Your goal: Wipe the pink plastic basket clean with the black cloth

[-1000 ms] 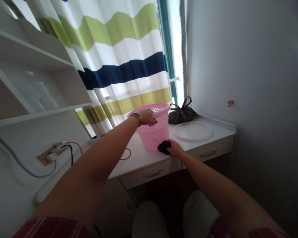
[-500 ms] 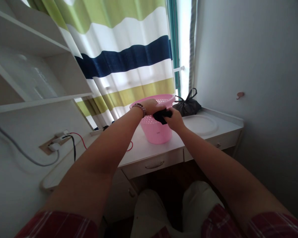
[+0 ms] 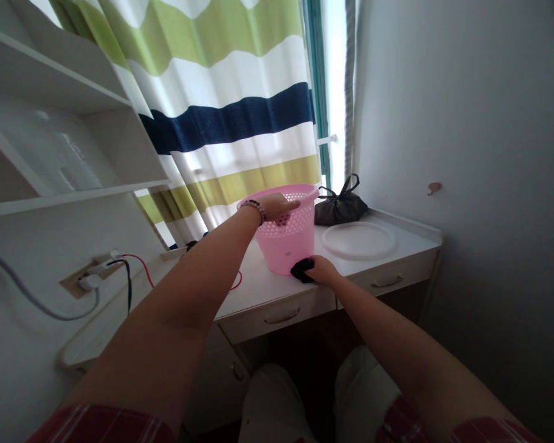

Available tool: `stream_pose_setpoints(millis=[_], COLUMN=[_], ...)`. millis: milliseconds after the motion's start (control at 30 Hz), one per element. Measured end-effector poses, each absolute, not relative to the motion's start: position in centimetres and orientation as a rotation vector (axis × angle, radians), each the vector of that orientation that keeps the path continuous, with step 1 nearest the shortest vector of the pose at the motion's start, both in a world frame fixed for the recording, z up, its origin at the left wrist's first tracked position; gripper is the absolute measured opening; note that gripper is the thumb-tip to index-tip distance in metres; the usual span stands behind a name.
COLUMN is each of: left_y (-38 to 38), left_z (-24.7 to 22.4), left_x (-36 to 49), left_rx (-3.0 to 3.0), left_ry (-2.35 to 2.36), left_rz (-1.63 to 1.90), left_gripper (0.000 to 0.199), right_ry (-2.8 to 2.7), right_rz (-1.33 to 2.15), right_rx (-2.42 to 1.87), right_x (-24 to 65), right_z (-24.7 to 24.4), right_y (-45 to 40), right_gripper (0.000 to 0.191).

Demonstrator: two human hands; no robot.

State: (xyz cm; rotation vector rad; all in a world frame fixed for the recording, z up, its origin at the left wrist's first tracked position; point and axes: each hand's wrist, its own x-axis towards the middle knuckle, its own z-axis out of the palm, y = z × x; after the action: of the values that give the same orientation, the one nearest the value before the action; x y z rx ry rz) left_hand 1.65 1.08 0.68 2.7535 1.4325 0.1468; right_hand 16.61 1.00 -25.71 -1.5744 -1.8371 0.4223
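A pink plastic basket (image 3: 284, 246) with a perforated upper wall stands upright on the white desk. My left hand (image 3: 273, 206), with a beaded bracelet at the wrist, grips its near rim. The thumb lies along the outside, and the other fingers are mostly hidden. My right hand (image 3: 324, 271) is closed on a bunched black cloth (image 3: 301, 271). That cloth is low at the basket's right front, touching or very close to its base and the desktop.
A tied black plastic bag (image 3: 340, 208) and a white oval ring or lid (image 3: 359, 240) lie right of the basket. Drawers with handles (image 3: 282, 317) line the desk front. Cords run from a wall socket (image 3: 92, 275) at left. A striped curtain (image 3: 231, 117) hangs behind.
My right hand has moved down with the black cloth, from near the basket's rim to its base. My left hand stays at the rim. The view has shifted slightly.
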Motion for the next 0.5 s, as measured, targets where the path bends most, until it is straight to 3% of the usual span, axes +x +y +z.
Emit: stream_pose_setpoints(millis=[500], left_y=[1.8], left_z=[0.8], left_x=[1.4], left_rx=[2.734], left_ry=[1.577], left_rz=[0.227], left_gripper=[0.066], right_ry=[-1.935], right_rz=[0.273], right_rx=[-1.707], right_x=[15.4], right_z=[-24.8], right_y=[-0.9], right_gripper=[0.040])
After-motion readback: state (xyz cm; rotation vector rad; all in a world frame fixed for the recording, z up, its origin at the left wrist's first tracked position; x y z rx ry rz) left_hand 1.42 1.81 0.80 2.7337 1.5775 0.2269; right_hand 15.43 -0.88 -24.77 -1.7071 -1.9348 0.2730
